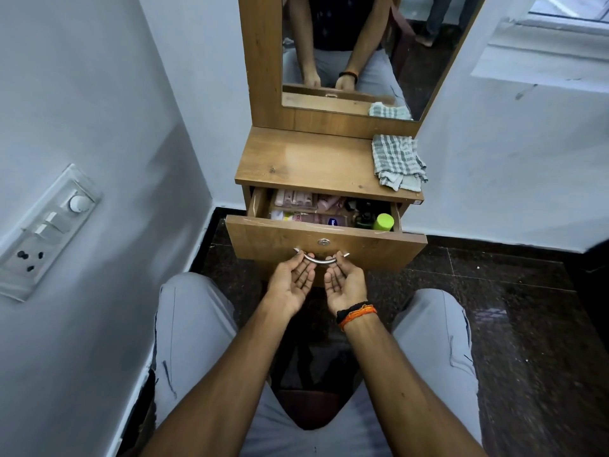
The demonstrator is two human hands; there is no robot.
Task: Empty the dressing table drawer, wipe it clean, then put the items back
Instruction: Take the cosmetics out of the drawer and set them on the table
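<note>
The drawer (324, 240) sits partly open under the tabletop (309, 163), packed with pink tubes (295, 197), a white bottle (281, 215) and a green-capped bottle (384, 222). Your left hand (291, 283) and right hand (344, 285), palms up, curl their fingers around its curved metal handle (320, 258). A checked cloth (397, 163) lies on top, right.

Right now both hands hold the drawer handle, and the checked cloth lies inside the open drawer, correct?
Not quite. In the head view the checked cloth lies on the tabletop, not inside the drawer. Both hands, left hand and right hand, do hold the handle.
</note>
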